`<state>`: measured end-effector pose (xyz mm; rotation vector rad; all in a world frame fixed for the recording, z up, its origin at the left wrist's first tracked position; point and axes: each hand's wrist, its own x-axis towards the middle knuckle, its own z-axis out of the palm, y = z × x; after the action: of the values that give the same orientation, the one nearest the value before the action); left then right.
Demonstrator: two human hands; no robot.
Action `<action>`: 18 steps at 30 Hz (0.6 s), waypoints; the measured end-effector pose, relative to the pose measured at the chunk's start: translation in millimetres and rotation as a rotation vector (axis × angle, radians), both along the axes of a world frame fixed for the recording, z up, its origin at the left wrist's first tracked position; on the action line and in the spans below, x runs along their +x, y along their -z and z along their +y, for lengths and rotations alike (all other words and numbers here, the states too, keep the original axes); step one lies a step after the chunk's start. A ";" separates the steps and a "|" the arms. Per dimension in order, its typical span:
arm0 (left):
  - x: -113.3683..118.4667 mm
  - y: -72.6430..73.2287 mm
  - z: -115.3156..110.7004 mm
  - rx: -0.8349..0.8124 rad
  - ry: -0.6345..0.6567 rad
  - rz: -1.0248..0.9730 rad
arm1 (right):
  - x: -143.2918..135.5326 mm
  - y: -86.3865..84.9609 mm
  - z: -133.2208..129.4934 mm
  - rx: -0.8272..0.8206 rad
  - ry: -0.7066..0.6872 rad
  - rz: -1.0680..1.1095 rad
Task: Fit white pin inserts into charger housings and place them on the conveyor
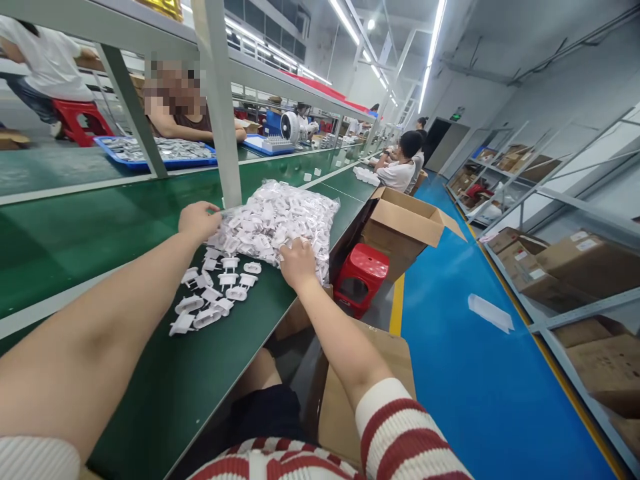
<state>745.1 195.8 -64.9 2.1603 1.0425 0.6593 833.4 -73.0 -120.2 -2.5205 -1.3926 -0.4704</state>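
A large clear plastic bag (280, 220) full of white plastic plug parts lies on the green worktable (240, 353). My left hand (199, 221) is closed at the bag's left end, with thumb and fingers pinching the film. My right hand (299, 262) rests against the near right side of the bag, its fingers curled into the plastic. Loose white plug parts (215, 293) lie in a small heap on the table between my arms, just in front of the bag. Several show two pins, and others show an oval rim.
A metal post (217, 107) rises just behind the bag. Right of the table stand a red stool (363, 273) and an open cardboard box (400, 227). Across the bench, a person (185, 113) sits near a blue tray (165, 157) of parts. Shelves with boxes (575, 267) line the right.
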 end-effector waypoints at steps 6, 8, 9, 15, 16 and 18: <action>-39.3 -2.4 -34.2 0.554 0.425 0.145 | -28.2 5.5 13.3 0.024 -0.025 0.017; -40.0 3.6 -43.6 0.646 0.623 0.198 | -36.5 10.0 18.0 -0.002 -0.102 -0.015; -40.2 8.4 -47.1 0.679 0.710 0.228 | -38.9 12.3 20.0 -0.012 -0.135 -0.031; -53.8 38.1 -59.1 0.808 0.847 0.344 | -37.3 22.0 30.0 -0.040 -0.205 -0.016; -56.1 40.3 -61.0 0.817 0.825 0.355 | -37.5 24.0 31.2 -0.025 -0.191 -0.007; -58.1 42.6 -65.2 0.815 0.764 0.378 | -39.4 29.2 32.9 0.022 -0.145 0.007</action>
<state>687.0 130.6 -107.5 3.1846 -0.0178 0.3167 794.0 -40.1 -149.3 -2.3802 -1.5453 -0.4463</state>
